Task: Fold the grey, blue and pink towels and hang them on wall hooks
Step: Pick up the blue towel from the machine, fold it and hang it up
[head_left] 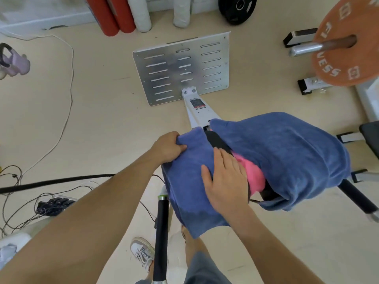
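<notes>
slotted metal plate (181, 68) flat on the beige floor, centre top. orange weight plate (352, 64) on a steel bar (307, 49) far right, black weight plate (237, 9) at the top edge. red rolls (112, 15) and white rolls (141, 13) upright beside each other. white cable (69, 78) snaking down the left, power strip (54, 206) lower left, grey sneaker (142, 253) at bottom.

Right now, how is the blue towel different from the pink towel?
The blue towel is spread wide on top; the pink towel is bunched underneath, with only a patch showing. The left hand grips a corner of the blue towel and the right hand presses flat on it; neither hand holds the pink towel. Both are fluffy cloth lying on the same bench.
</notes>
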A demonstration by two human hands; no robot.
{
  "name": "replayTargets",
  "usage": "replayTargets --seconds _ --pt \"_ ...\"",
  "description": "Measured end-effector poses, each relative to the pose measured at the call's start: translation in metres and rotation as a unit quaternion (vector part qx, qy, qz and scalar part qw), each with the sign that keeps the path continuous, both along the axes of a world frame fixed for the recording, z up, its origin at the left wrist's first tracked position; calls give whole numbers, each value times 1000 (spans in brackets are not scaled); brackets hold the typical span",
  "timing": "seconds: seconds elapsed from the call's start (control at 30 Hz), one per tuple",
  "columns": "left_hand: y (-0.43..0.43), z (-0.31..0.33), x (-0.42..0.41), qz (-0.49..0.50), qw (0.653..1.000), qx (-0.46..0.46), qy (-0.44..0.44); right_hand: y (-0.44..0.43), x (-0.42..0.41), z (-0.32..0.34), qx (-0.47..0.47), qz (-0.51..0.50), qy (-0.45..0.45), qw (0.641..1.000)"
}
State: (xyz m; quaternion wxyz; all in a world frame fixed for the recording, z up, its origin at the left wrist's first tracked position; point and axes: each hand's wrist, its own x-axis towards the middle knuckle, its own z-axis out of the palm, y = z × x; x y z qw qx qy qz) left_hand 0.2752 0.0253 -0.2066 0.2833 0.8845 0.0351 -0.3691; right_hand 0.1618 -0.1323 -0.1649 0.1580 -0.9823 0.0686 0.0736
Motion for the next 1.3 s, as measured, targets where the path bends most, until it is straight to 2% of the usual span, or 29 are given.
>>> replayTargets --seconds 0.07,0.2,0.27,0.3,0.33,0.4,0.43,0.47,0.57,0.7,0.77,0.87,0.93,1.0,1.07,1.1,1.13,1.17,1.2,1.23,1.3 --pt "4 -5 -3 12 999 23 -28 -4 -11 -12 -38 -26 -19 999" --pt "1 1 -18 16 995 61 -77 -2 -14 -11 -24 -119 -18 992" --pt "-1 10 -21 39 993 45 -102 -8 -36 -6 44 -209 -4 977" --pt "-1 16 -20 55 992 27 -113 -12 -50 -3 114 -264 0 958" --pt "-1 24 -17 66 990 8 -124 -14 -66 -2 210 -325 -3 922" --pt "0 42 -13 72 989 -31 -125 -9 -92 0 409 -445 -15 797" --pt "-1 52 -12 81 989 -58 -109 -4 -100 0 481 -487 -20 729" --pt "-1 61 -12 97 988 -85 -87 -1 -107 -2 521 -514 -12 681" --pt "1 86 -19 162 979 -126 -10 -3 -119 -6 613 -512 53 599" --pt "20 119 -36 214 958 -191 5 -10 -137 8 704 -449 123 537" --pt "38 139 -47 188 961 -200 -19 -14 -143 25 698 -443 107 552" --pt "72 177 -69 139 968 -198 -67 -14 -141 67 657 -406 41 634" --pt "101 207 -86 159 957 -222 -96 -3 -136 110 651 -376 9 659" --pt "137 240 -109 227 925 -286 -104 20 -135 155 692 -340 -26 637" --pt "169 266 -130 289 884 -356 -87 46 -135 187 758 -311 -27 573" --pt "186 278 -143 316 861 -390 -78 66 -137 201 778 -298 -19 553" --pt "201 289 -156 341 837 -421 -75 86 -139 213 781 -282 -14 556" --pt "215 299 -169 364 815 -444 -79 106 -140 224 760 -271 -17 590" --pt "227 310 -182 381 800 -454 -92 127 -143 236 725 -257 -28 638" --pt "238 322 -194 384 796 -454 -114 147 -144 247 687 -235 -38 686" --pt "254 345 -217 358 805 -441 -169 186 -146 272 633 -181 -49 751"
